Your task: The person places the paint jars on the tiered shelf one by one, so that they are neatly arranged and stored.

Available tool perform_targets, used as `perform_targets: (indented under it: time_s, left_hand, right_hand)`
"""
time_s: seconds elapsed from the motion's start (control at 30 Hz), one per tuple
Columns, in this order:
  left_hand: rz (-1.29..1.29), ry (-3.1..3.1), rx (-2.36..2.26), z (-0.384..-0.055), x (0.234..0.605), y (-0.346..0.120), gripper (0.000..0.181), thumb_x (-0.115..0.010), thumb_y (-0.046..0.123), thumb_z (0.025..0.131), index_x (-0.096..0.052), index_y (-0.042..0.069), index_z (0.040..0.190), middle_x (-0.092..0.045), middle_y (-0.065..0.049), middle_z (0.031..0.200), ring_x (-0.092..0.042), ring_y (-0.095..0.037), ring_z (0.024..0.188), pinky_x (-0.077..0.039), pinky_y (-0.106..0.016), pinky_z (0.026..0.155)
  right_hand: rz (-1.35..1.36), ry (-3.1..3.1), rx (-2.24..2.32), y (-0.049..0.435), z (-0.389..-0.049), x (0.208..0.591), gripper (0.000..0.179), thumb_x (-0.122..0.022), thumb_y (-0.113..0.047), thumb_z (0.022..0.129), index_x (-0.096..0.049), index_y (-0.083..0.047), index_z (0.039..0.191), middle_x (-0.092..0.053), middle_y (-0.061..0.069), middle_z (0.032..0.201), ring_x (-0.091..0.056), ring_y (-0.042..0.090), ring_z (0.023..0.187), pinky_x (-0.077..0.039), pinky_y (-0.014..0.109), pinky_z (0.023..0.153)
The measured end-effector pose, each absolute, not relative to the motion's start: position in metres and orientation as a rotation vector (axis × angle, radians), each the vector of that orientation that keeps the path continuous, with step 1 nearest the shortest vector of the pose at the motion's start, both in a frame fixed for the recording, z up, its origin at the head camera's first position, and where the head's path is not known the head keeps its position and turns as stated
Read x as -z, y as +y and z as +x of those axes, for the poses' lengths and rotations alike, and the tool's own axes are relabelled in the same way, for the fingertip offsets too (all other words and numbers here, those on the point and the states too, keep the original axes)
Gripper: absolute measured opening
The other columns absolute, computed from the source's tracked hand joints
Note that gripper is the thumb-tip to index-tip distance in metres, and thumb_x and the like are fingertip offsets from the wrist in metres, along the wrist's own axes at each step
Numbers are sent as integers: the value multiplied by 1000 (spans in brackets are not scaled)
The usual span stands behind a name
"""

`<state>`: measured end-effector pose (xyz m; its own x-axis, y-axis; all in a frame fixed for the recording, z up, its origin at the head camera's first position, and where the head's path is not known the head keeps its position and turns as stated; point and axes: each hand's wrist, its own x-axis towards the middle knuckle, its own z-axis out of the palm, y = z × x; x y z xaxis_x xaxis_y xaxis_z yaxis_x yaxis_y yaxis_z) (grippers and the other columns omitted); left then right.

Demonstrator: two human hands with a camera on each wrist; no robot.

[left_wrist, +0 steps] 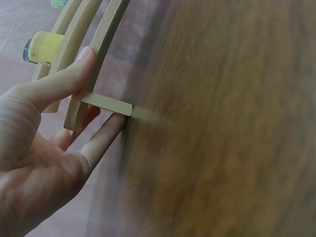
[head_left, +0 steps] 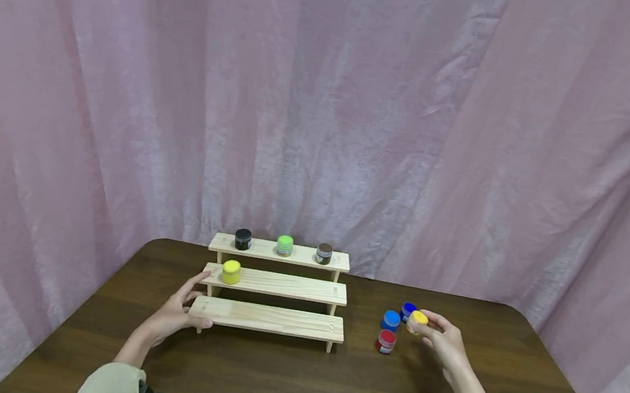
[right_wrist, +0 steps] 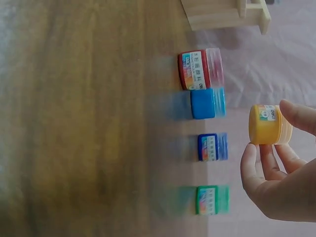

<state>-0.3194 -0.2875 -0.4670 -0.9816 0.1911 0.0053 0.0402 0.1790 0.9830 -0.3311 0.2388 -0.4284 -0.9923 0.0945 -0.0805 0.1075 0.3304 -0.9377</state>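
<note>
My left hand [head_left: 170, 318] grips the left end of a three-tiered wooden display stand [head_left: 275, 319]. Its thumb lies on the lowest tier, with fingers behind by the short leg [left_wrist: 108, 102]. On the middle tier, near that hand, sits a yellow paint jar [head_left: 230, 272]. My right hand [head_left: 443, 343] pinches an orange-yellow paint jar [right_wrist: 264, 124] between thumb and fingers, raised off the table. Close by stand a red jar [head_left: 386, 342], a light blue jar [head_left: 391, 321] and a dark blue jar [head_left: 408, 312]. The right wrist view also shows a green jar [right_wrist: 206, 200].
The top tier bears a black jar [head_left: 242, 239], a light green jar [head_left: 284, 245] and a brown jar [head_left: 324, 253]. Everything stands on a dark brown wooden table [head_left: 289, 392]. Behind its far edge hangs a pink curtain [head_left: 327, 105].
</note>
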Motion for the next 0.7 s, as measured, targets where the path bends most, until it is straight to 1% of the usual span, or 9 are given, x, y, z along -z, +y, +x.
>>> perform_targets:
  time_s: [0.03, 0.1, 0.2, 0.37, 0.5, 0.6, 0.7]
  left_hand:
    - [230, 2323, -1921, -319, 468, -288, 109, -79, -1, 77, -10, 24, 157, -26, -36, 148, -62, -27, 93, -54, -35, 66]
    - [217, 2334, -1911, -320, 468, -288, 108, -79, 0, 77, -11, 24, 157, -27, -35, 148, -61, -29, 96, -54, -35, 67]
    - [215, 2353, -1890, -320, 468, -288, 107, -80, 3, 77, -11, 24, 157, -28, -35, 147, -60, -30, 102, -54, -35, 70]
    - [208, 2353, -1889, -319, 467, -288, 107, -80, 3, 77, -12, 24, 157, -28, -35, 147, -60, -31, 103, -54, -34, 71]
    - [205, 2359, -1887, -318, 466, -289, 108, -80, 2, 77, -12, 24, 157, -28, -35, 147, -60, -31, 104, -53, -34, 73]
    - [204, 2344, -1895, -319, 467, -289, 107, -80, 2, 76, -12, 25, 157, -29, -34, 147, -60, -30, 101, -54, -35, 71]
    - [203, 2331, -1905, -321, 467, -288, 107, -80, 2, 76, -13, 25, 156, -30, -34, 146, -61, -28, 98, -54, -35, 70]
  right_hand:
    - [176, 2567, 1791, 237, -331, 426, 61, -66, -24, 93, -43, 4, 142, -60, 10, 127, -56, -5, 91, -51, 32, 95]
    - [150, 2591, 1758, 233, -332, 421, 60, -66, -24, 93, -44, 3, 142, -60, 8, 125, -56, -3, 94, -50, 36, 98]
    - [101, 2617, 1735, 226, -333, 414, 58, -66, -23, 93, -45, 2, 141, -57, 14, 128, -56, 2, 98, -48, 43, 102]
    - [63, 2638, 1736, 208, -339, 405, 57, -68, -23, 91, -48, 1, 139, -57, 17, 129, -58, 6, 99, -50, 40, 98]
    - [29, 2617, 1724, 193, -343, 401, 57, -68, -25, 91, -48, -1, 140, -55, 17, 130, -59, 16, 107, -48, 42, 100]
    - [6, 2611, 1726, 183, -347, 399, 56, -69, -25, 90, -50, -3, 138, -57, 15, 128, -58, 23, 112, -47, 45, 102]
    - [-21, 2622, 1725, 173, -350, 396, 55, -70, -25, 89, -52, -4, 137, -60, 14, 125, -59, 25, 114, -47, 45, 101]
